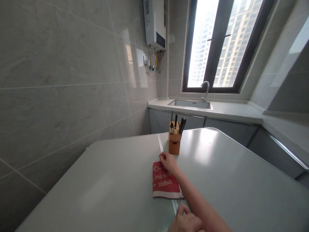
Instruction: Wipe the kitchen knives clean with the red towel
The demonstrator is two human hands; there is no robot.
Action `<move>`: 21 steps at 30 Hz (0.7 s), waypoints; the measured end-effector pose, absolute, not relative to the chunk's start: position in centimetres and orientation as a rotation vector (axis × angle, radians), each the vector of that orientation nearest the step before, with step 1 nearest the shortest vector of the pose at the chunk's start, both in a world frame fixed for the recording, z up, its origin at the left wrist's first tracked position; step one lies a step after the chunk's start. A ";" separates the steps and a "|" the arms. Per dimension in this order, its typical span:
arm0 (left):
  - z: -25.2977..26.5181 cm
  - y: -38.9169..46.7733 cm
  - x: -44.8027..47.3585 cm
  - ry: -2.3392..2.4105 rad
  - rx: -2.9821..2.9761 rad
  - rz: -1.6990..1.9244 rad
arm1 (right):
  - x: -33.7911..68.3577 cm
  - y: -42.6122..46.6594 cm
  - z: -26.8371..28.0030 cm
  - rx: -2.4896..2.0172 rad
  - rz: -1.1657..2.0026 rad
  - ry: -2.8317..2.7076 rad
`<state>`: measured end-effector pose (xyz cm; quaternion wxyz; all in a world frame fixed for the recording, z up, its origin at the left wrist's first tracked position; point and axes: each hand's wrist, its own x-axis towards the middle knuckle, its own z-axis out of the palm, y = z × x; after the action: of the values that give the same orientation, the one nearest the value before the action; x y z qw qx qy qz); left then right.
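Note:
A folded red towel [159, 185] with pale lettering and a white lower border lies flat on the table. My right hand [168, 161] reaches over its top edge, thumb and fingers pinched together just beyond the cloth. Whether the pinch holds anything is too small to tell. At the bottom of the view is my left hand [187, 223], fingers curled, beside my right forearm. Its palm is hidden and the frame cuts it off. Just past my right hand stands a wooden knife block [174, 143] with several black-handled tools in it.
The pale table [116, 180] has angled corners and a light seam running away from me. Beyond it are a counter [234, 108], a sink [190, 103] and a faucet [206, 91] under a window. A water heater [155, 24] hangs on the tiled wall.

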<state>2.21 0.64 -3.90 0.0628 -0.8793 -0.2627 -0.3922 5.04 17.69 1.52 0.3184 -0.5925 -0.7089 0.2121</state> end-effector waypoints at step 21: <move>0.6 8.1 -9.7 -1.751 -2.698 -0.879 | 8.8 10.5 0.8 -1.528 0.341 -2.448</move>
<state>-9.71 8.08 0.60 -0.0965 -0.8054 -0.5227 -0.2623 8.80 10.45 0.78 0.1177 -0.5223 -0.8366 0.1164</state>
